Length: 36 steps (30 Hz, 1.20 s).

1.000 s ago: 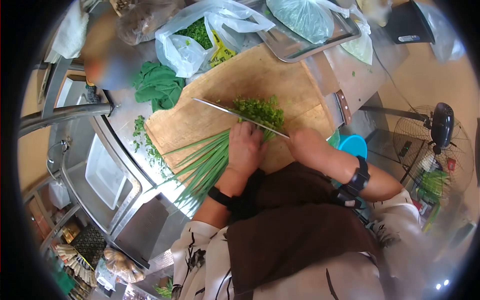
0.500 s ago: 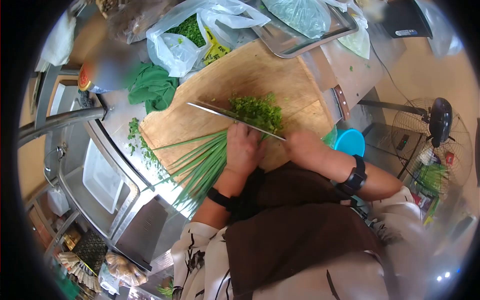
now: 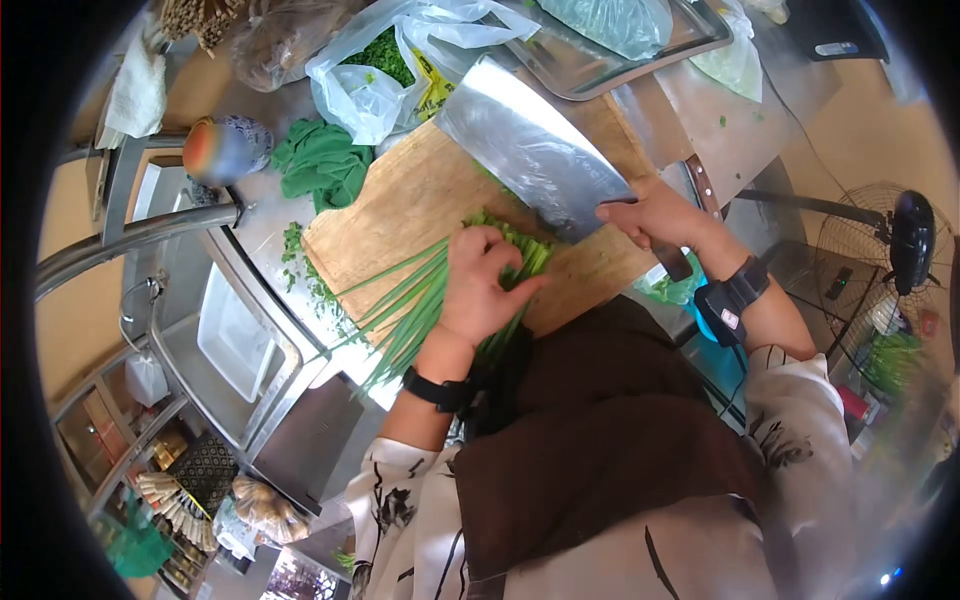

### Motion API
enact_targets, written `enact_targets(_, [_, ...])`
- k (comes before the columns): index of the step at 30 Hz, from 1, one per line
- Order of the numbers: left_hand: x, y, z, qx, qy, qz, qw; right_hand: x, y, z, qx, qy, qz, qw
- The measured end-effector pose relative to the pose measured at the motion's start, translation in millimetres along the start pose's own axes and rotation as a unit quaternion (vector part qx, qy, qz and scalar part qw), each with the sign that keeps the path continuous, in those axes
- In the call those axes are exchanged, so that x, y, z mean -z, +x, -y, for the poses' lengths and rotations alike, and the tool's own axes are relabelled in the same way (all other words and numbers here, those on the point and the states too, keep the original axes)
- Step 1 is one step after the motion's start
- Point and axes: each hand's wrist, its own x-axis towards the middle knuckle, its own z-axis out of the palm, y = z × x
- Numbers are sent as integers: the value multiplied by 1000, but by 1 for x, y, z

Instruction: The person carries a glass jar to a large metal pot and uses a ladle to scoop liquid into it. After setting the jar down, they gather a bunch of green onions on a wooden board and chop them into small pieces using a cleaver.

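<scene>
On the cutting board [image 3: 400, 190], the person's left hand [image 3: 482, 285] rests, fingers spread, over green onions [image 3: 415, 300]; the right hand [image 3: 655, 222] grips a cleaver [image 3: 535, 150].

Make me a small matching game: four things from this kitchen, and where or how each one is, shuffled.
Things
1. Cleaver
2. Stalks
3. Cloth
4. Fan

Where or how
A. Crumpled, by the board
B. At the far right
C. Gripped by the right hand
D. Partly beneath the left hand

Pairs: 1-C, 2-D, 3-A, 4-B
</scene>
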Motion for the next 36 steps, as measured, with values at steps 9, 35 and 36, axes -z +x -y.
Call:
enact_targets(9, [12,0,32,192,-140,-66,969,19,-24,-53,4,128,43,991])
enact_targets(35, [19,3,39,69,-57,11,996,-124,12,4,339,-246,-354,836])
enact_targets(36, [20,4,39,67,-58,13,996,-121,25,8,356,-292,-371,806])
